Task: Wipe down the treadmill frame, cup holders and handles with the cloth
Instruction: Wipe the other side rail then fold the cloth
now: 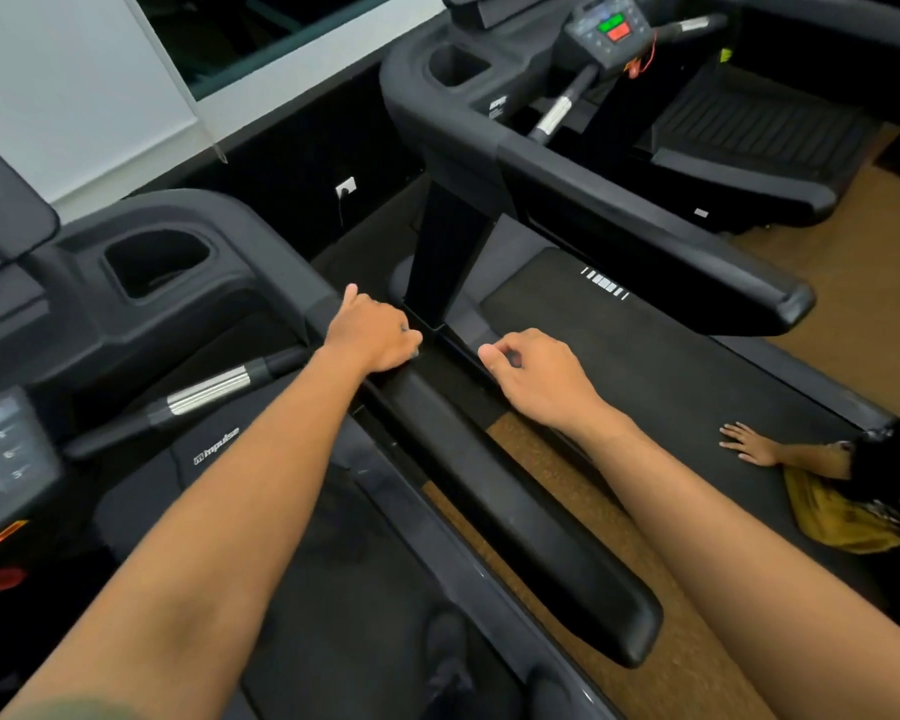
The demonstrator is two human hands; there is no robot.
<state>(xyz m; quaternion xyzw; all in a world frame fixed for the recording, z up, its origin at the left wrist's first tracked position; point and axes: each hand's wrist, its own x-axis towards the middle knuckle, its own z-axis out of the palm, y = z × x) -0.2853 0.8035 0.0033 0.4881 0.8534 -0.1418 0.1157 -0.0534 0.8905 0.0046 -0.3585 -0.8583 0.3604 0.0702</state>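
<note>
I stand on a black treadmill; its long right side rail (515,511) runs away from me towards the console. My left hand (372,335) lies on the far end of that rail, fingers curled down and thumb raised. A dark grey sliver peeks out at the fingertips; I cannot tell whether it is the cloth. My right hand (536,371) hovers over the gap beside the rail, fingers curled and thumb against the forefinger, with nothing visible in it. A cup holder (157,262) and a silver-banded handle (209,392) sit to the left of my left arm.
A second treadmill stands to the right with its belt (645,366), upright post (448,252) and side rail (671,252). Another person's hand (749,444) rests on that belt beside yellow fabric (832,517). Brown floor (567,491) shows between the machines.
</note>
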